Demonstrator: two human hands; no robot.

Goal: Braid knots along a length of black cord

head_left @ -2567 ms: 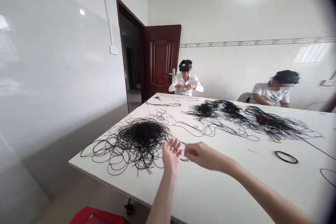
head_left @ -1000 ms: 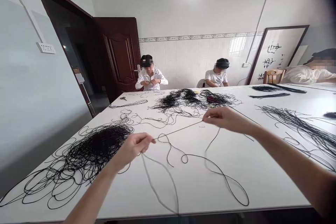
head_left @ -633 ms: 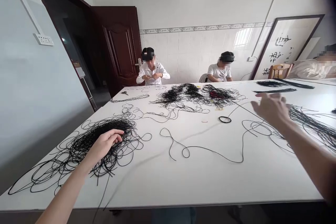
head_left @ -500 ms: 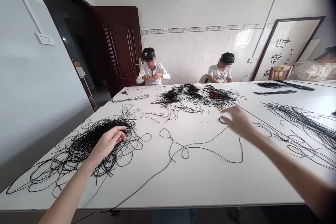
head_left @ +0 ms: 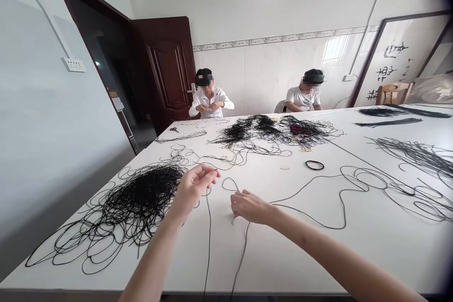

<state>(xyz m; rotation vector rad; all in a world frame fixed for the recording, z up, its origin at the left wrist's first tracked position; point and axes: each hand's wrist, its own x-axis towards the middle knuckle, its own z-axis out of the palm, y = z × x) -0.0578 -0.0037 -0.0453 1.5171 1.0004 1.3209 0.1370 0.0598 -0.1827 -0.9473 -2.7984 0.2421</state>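
My left hand (head_left: 196, 186) is raised over the table, its thumb and forefinger pinched on a thin black cord (head_left: 209, 236) that hangs toward the front edge. Close by on its right, my right hand (head_left: 250, 206) is low over the table with its fingers closed on black cord; the fingertips are partly hidden. Another stretch of cord (head_left: 242, 255) runs from below this hand to the front edge. A small loop of cord (head_left: 230, 178) lies just behind it. Left of my left hand spreads a tangled heap of black cord (head_left: 148, 193).
A coiled black ring (head_left: 314, 165) lies on the white table (head_left: 300, 264). More cord piles (head_left: 262, 127), loose cords (head_left: 371, 181), cord bundles (head_left: 389, 122) and scissors (head_left: 174, 129) lie farther off. Two people (head_left: 211, 96) sit across the table. A dark door (head_left: 170, 66) stands behind.
My right hand has moved left and nearer, away from the black ring, which now lies free. My left hand has left the heap, moving right, and now pinches a cord. The view has shifted slightly.
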